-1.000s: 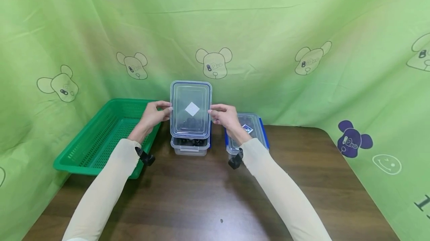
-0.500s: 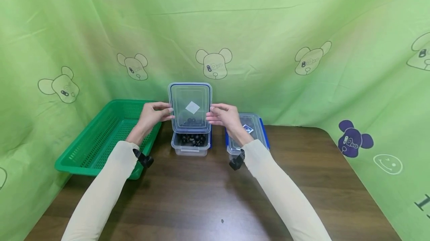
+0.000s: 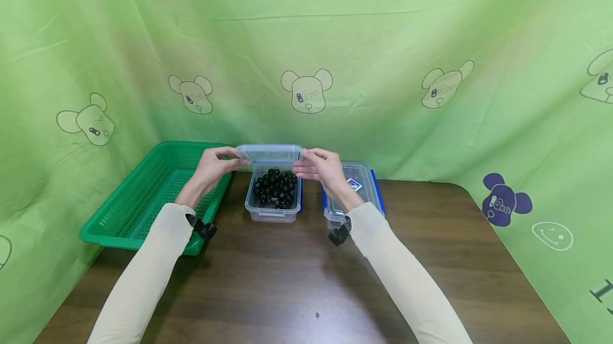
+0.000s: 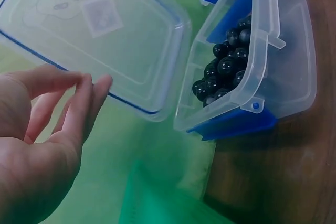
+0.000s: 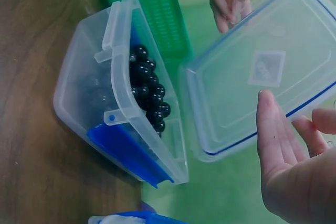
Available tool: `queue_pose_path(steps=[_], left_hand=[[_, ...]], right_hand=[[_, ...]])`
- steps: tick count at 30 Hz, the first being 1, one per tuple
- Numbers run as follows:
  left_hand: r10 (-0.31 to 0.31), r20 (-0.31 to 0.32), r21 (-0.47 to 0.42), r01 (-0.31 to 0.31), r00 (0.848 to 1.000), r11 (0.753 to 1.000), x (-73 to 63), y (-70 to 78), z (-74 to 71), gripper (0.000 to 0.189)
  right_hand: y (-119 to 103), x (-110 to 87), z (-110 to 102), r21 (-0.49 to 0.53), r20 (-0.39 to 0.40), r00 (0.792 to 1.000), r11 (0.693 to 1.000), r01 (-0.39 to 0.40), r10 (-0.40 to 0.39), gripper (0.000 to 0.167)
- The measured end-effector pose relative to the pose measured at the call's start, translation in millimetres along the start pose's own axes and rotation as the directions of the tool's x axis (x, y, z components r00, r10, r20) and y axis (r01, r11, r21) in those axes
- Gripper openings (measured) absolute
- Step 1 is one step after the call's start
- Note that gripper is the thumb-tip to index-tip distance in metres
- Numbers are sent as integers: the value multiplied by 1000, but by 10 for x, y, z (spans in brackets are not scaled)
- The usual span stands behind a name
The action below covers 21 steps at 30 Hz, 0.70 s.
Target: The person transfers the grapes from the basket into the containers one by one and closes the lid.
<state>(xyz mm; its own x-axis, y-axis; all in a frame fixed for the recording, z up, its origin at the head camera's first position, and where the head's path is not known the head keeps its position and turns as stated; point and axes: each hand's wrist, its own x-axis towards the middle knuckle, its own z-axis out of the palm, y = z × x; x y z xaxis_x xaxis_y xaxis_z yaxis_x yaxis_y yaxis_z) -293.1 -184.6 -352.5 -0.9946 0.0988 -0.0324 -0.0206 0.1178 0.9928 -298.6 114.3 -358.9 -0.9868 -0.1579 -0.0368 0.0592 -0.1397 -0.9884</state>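
A clear plastic lid [image 3: 270, 153] with a blue seal and a white diamond-shaped label is held up by its two sides. My left hand [image 3: 214, 166] pinches its left edge, and my right hand [image 3: 323, 167] pinches the right edge, with several fingers stretched along its face. Below and in front of the lid stands a clear food container [image 3: 273, 217] with blue side clips, uncovered, holding many shiny black balls [image 3: 275, 188]. In both wrist views the lid is apart from most of the container's rim; whether its far edge touches cannot be seen.
A green perforated basket [image 3: 143, 200] stands left of the container, partly behind my left forearm. On the right is a second lidded container [image 3: 365, 189] with blue clips, partly hidden by my right hand. A green curtain [image 3: 373, 131] borders the wooden table [image 3: 287, 280] at the back.
The lid, earlier nearly upright and covering much of the container, has tipped back until it appears almost edge-on. The black balls now show fully. Both hands have stayed nearly in place.
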Motion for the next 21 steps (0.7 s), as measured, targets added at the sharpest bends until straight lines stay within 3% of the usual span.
queue_pose_path(steps=[5, 9, 15, 21], left_hand=[[-81, -13, 77, 82, 997, 994, -5, -33, 37, 37], [-124, -25, 110, 126, 992, 986, 17, -82, 97, 37], [-150, -96, 176, 165, 984, 971, 45, -146, 199, 51], [-167, -115, 235, 190, 979, 953, 62, -172, 289, 62]], right_hand=[[115, 5, 44, -20, -54, 998, 999, -33, 32, 21], [193, 20, 70, -72, -65, 995, 994, -82, 77, 31], [245, 31, 96, -155, -62, 988, 977, -150, 142, 51], [281, 44, 126, -282, -57, 987, 946, -158, 148, 54]])
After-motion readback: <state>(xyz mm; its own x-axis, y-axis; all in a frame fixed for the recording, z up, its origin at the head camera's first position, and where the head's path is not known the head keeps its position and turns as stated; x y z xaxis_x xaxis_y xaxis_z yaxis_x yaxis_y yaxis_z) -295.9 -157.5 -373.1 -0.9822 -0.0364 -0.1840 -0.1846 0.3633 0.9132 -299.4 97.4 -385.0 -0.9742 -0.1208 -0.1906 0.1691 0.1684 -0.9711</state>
